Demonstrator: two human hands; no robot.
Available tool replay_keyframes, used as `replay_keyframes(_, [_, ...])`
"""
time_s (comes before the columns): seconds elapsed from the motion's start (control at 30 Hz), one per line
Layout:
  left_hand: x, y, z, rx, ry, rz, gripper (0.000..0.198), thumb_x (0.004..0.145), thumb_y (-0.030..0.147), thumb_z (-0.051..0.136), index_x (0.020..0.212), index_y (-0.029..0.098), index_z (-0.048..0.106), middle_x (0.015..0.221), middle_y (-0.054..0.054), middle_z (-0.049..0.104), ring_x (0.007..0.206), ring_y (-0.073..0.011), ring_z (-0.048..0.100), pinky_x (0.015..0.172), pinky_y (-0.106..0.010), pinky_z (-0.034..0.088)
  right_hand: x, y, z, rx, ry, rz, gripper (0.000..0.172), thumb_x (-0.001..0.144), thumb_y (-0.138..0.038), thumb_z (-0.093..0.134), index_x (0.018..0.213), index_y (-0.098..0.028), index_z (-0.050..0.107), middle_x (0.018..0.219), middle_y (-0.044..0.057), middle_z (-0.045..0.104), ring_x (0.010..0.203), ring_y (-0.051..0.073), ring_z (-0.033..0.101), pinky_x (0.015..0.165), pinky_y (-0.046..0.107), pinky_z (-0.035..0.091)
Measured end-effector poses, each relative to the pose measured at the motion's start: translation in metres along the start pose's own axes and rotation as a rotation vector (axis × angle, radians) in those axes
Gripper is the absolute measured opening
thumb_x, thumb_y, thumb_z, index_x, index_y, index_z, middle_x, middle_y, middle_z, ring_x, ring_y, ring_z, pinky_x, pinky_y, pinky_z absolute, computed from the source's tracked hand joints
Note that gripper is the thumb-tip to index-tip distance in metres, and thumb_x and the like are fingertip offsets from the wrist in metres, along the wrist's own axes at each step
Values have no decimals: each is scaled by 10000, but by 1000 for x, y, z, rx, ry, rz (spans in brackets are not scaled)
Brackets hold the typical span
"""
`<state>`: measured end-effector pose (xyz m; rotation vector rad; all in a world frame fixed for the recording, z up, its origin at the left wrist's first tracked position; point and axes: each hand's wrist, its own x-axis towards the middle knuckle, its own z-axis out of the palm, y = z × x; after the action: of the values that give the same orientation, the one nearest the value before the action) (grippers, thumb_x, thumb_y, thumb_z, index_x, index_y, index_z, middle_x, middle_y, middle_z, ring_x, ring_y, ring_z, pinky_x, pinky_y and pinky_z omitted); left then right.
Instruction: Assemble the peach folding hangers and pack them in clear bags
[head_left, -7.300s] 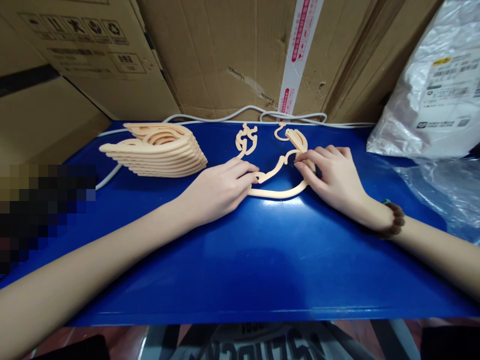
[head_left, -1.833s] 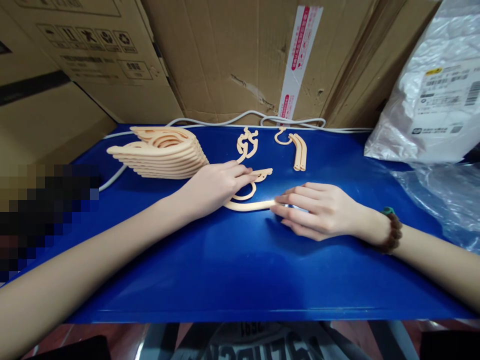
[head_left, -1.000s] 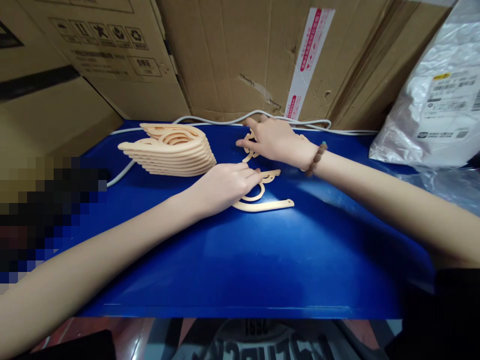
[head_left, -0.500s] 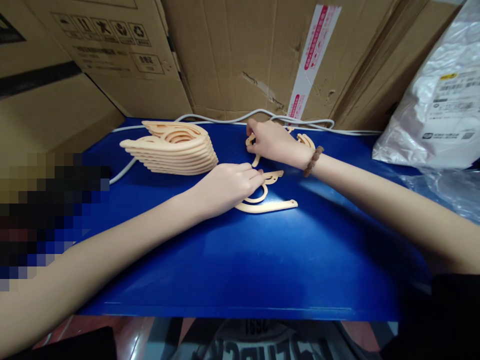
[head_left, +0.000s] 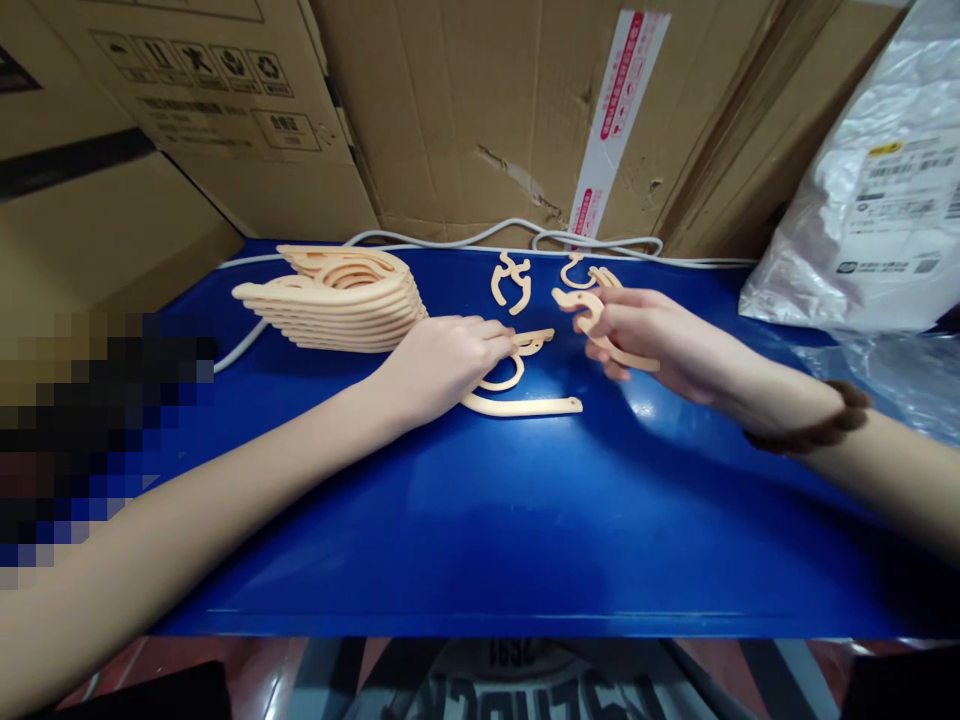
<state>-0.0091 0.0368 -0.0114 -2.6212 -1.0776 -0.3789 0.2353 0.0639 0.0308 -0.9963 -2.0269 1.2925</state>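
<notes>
My left hand (head_left: 454,365) is closed on a peach-coloured plastic hanger arm (head_left: 525,406) low over the blue table; the fingers hide its left end. An oval loop and a slotted end of the arm show beyond the fingertips. My right hand (head_left: 652,335) pinches a curved hanger hook (head_left: 592,312), held up to the right of the arm, with the lower end slanting across the fingers. Behind the hands, more hooks (head_left: 516,285) lie on the table, one pair crossed. A neat stack of hanger arms (head_left: 337,300) stands left of my left hand.
Cardboard boxes (head_left: 450,120) wall off the back and left of the blue table (head_left: 465,520). A white cable (head_left: 465,240) runs along the back edge. At the right stands a plastic-wrapped package (head_left: 870,230), with clear film (head_left: 885,375) in front of it.
My right hand has come from the back hooks toward the right and nearer to me, now with a hook in its fingers. My left hand stays on the hanger arm.
</notes>
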Motion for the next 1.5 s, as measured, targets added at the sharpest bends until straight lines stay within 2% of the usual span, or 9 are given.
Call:
replay_keyframes(0.07, [1, 1, 1, -30, 16, -30, 255, 976, 113, 490, 1063, 127, 729, 1148, -119, 744, 997, -262, 720, 787, -366, 585, -15, 4, 1, -35, 47, 51, 198, 902, -194, 516, 1054, -161, 637, 669, 6, 539, 492, 112, 444, 399, 258, 321])
replay_keyframes(0.13, [1, 5, 1, -95, 54, -55, 262, 996, 143, 473, 1070, 108, 723, 1164, -133, 734, 1094, -278, 684, 885, -401, 573, -25, 8, 1, -78, 116, 69, 211, 940, -260, 520, 1069, -150, 646, 710, -3, 529, 493, 91, 395, 416, 252, 293])
replay_keyframes(0.27, [1, 22, -4, -313, 95, -74, 293, 1024, 259, 476, 1154, 96, 681, 1254, -145, 682, 1242, -277, 587, 1049, -442, 498, -33, 12, -2, -246, 68, 0, 443, 1026, -501, 399, 988, -160, 678, 687, -9, 518, 576, 108, 448, 525, 250, 361])
replay_keyframes(0.33, [0, 30, -6, -401, 48, -68, 323, 1014, 344, 502, 1141, 103, 676, 1392, -171, 594, 1329, -302, 513, 1112, -474, 446, -35, 12, -4, -397, 4, -42, 515, 1039, -545, 327, 970, -176, 680, 689, -4, 548, 626, 126, 498, 605, 258, 388])
replay_keyframes(0.5, [-3, 37, -9, -500, -120, -59, 356, 952, 462, 582, 1149, 169, 625, 1595, -158, 368, 1508, -366, 262, 1198, -571, 311, -41, 11, 1, -796, -78, -88, 497, 1051, -523, 296, 934, -185, 641, 845, 42, 665, 746, 172, 607, 711, 284, 393])
replay_keyframes(0.67, [0, 31, -6, -499, -212, -12, 233, 1017, 403, 462, 1080, 203, 565, 1588, -132, 387, 1541, -316, 211, 1233, -598, 200, -45, 13, 8, -1012, -71, -176, 486, 1069, -450, 230, 915, -176, 600, 886, 70, 661, 785, 186, 625, 693, 279, 387])
replay_keyframes(0.93, [1, 30, -1, -489, -199, 1, 281, 1054, 409, 371, 1056, 187, 543, 1529, -141, 472, 1521, -308, 269, 1237, -583, 198, -43, 14, 9, -1107, -107, -27, 458, 1047, -468, 202, 814, -210, 499, 671, 26, 600, 560, 163, 528, 571, 278, 265])
replay_keyframes(1.13, [1, 33, 0, -524, -149, -84, 311, 1061, 414, 345, 1134, 175, 531, 1490, -144, 525, 1500, -279, 328, 1239, -552, 227, -43, 10, 9, -1062, -59, 114, 412, 1026, -461, 210, 817, -224, 474, 653, 14, 564, 561, 167, 494, 574, 280, 227])
replay_keyframes(1.5, [1, 34, -2, -575, -127, -104, 267, 1063, 398, 334, 1044, 188, 497, 1511, -161, 484, 1506, -253, 317, 1244, -520, 225, -47, 6, 7, -941, -83, 102, 402, 1006, -444, 227, 817, -223, 505, 649, 16, 561, 588, 171, 500, 604, 293, 249])
